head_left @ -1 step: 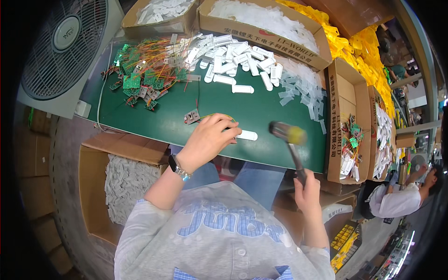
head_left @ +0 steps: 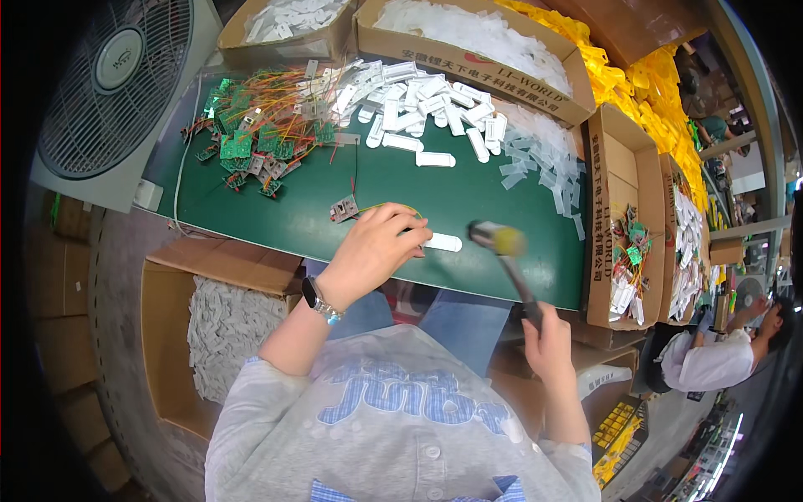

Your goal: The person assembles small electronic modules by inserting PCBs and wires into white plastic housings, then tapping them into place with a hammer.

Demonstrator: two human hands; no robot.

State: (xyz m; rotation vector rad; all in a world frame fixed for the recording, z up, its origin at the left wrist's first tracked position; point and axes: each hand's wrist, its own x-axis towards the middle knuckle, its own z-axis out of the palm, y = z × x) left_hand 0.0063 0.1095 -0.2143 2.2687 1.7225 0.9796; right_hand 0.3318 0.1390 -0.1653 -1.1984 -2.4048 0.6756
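My left hand point(head_left: 378, 244) presses its closed fingers onto one end of a white plastic casing point(head_left: 445, 243) near the table's front edge. The casing's rounded right end sticks out past the fingertips. A small circuit board point(head_left: 343, 208) with red and yellow wires lies just beyond this hand; a yellow wire runs up to the fingers, which hide where it ends. My right hand point(head_left: 549, 336) grips the dark handle of a hammer point(head_left: 506, 240). Its head, black at one end and yellow at the other, is blurred and hovers to the right of the casing, apart from it.
Wired green circuit boards point(head_left: 238, 146) are heaped at the table's far left, beside a fan point(head_left: 117, 79). White casings point(head_left: 410, 105) and clear strips point(head_left: 548, 167) lie in piles at the back. Cardboard boxes point(head_left: 598, 226) line the far and right sides. Another person point(head_left: 711, 360) works at far right.
The hammer and my right hand have shifted slightly left, bringing the head nearer the casing. My left hand stays in place.
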